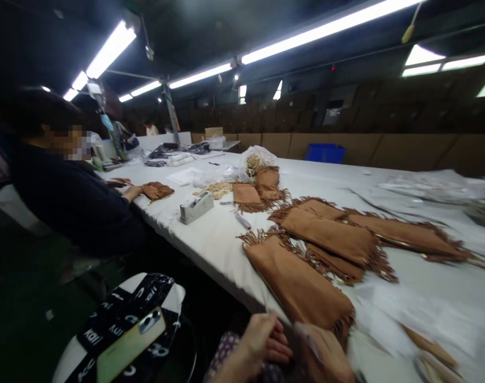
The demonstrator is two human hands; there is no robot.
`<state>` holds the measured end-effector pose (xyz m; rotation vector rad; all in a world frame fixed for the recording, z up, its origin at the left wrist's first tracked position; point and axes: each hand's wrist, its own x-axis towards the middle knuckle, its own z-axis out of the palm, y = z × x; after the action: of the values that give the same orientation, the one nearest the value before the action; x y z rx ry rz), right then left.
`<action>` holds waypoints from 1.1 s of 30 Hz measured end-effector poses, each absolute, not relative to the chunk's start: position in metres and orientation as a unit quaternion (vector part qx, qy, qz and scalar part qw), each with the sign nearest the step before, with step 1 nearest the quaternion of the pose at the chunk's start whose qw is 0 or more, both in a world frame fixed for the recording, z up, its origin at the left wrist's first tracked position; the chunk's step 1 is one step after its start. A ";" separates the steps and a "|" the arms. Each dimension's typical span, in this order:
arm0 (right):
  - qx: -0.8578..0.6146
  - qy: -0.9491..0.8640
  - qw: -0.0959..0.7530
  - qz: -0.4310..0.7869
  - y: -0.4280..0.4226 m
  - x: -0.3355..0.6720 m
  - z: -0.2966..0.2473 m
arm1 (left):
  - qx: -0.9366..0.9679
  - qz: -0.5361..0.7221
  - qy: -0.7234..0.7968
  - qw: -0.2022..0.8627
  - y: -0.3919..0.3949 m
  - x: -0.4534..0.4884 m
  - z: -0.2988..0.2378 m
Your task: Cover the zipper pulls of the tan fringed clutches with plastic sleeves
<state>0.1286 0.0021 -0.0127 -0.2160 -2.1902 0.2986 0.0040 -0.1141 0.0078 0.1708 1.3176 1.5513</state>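
My left hand [262,340] and my right hand [326,356] are at the bottom edge, close together at the near end of a tan suede fringed pouch [298,282] lying on the white table [210,239]. The left fingers are curled. The right hand is blurred and seems to pinch something thin and pale; I cannot make out what. More fringed pouches [330,234] lie overlapped just beyond, and another long one [406,234] to the right.
A co-worker in dark clothes [75,197] sits at the left, handling a small fringed pouch [157,190]. A grey tape dispenser [197,207], further pouches [246,194] and a plastic bag [256,159] lie mid-table. A phone [131,340] rests on a patterned stool at bottom left.
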 end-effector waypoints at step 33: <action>-0.141 -0.938 0.287 0.133 -0.001 0.148 0.010 | 0.255 0.524 0.522 0.623 -0.140 0.005 -0.016</action>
<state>0.1479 -0.0014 0.0097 -0.3770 -2.5074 0.3557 0.0055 -0.1395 -0.0164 0.5848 1.1992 1.2038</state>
